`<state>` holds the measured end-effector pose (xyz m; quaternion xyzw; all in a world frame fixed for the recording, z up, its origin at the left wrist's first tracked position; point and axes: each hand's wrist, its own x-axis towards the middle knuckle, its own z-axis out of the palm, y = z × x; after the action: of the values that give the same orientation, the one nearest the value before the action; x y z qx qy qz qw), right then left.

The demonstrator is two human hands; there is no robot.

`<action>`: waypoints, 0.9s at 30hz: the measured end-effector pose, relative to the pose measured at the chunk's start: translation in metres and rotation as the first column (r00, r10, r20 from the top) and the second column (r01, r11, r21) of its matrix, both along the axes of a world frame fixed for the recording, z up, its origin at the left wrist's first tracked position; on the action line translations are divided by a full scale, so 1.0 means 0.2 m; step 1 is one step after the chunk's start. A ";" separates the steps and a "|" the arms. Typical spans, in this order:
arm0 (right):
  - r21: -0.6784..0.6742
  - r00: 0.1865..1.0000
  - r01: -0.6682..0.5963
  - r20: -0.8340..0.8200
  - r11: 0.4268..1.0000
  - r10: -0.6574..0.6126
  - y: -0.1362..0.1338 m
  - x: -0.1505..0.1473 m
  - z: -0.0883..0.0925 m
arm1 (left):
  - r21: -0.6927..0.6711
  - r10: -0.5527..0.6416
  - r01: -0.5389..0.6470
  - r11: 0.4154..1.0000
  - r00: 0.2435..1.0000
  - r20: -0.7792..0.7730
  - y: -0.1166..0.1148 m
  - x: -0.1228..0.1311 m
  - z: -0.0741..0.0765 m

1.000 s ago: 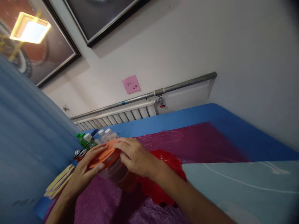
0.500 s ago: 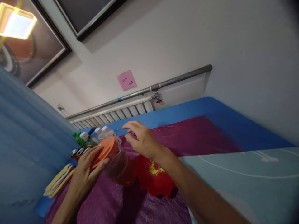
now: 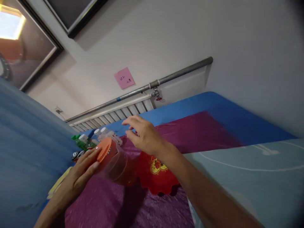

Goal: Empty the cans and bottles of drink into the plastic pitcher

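The table (image 3: 228,109), blue-topped, meets the wall along its far and right edges; a white ribbed radiator (image 3: 118,111) shows past the far edge. A wrinkled purple plastic sheet (image 3: 102,205) covers much of the top. A pale green cloth with white markings (image 3: 237,161) covers the right side, short of the far right corner.

A red scalloped dish with yellow decoration (image 3: 158,185) sits on the sheet, partly behind the right forearm. Just left of it is a clear plastic canister (image 3: 118,167); any tilt cannot be determined.

The hands are apart. The left hand (image 3: 82,171) has fingers and thumb against the round orange lid (image 3: 106,147) at the canister's top; whether the lid is seated cannot be told. The right hand (image 3: 147,136) is raised, half-curled, holding nothing.

Toward the far left corner: a folded yellow towel (image 3: 58,183), partly hidden; clear white-capped bottles (image 3: 109,136); green bottles (image 3: 82,144); drink cans (image 3: 75,155).
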<state>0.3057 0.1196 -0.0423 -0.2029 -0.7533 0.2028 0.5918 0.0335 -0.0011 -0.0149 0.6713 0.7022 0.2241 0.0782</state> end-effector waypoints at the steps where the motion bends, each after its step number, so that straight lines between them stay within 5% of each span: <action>1: 0.006 1.000 0.003 0.007 1.000 -0.003 0.00 0.00 0.00 | 0.026 0.002 -0.002 1.000 1.000 -0.022 0.00 0.00 0.00; 8: 0.019 0.999 0.009 0.047 1.000 -0.010 -0.02 0.00 0.01 | 0.090 -0.056 0.079 0.993 0.971 -0.234 0.03 0.04 0.00; 15: 0.011 0.995 0.021 0.098 1.000 -0.022 -0.01 0.00 0.01 | 0.112 -0.063 0.081 0.990 0.985 -0.161 0.03 0.05 0.00; 22: 0.023 0.984 0.023 0.177 0.999 -0.027 -0.03 0.01 0.02 | 0.027 -0.110 0.114 0.993 0.986 -0.126 0.26 0.10 0.09; 27: 0.017 0.969 0.046 0.243 0.999 -0.048 -0.03 0.02 0.03 | -0.098 -0.254 0.239 0.966 0.948 -0.192 0.34 0.09 0.05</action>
<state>0.3107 0.1138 -0.0365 -0.2407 -0.8163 0.1581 0.5008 0.0511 0.0667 -0.0045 0.7698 0.6248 0.1171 0.0584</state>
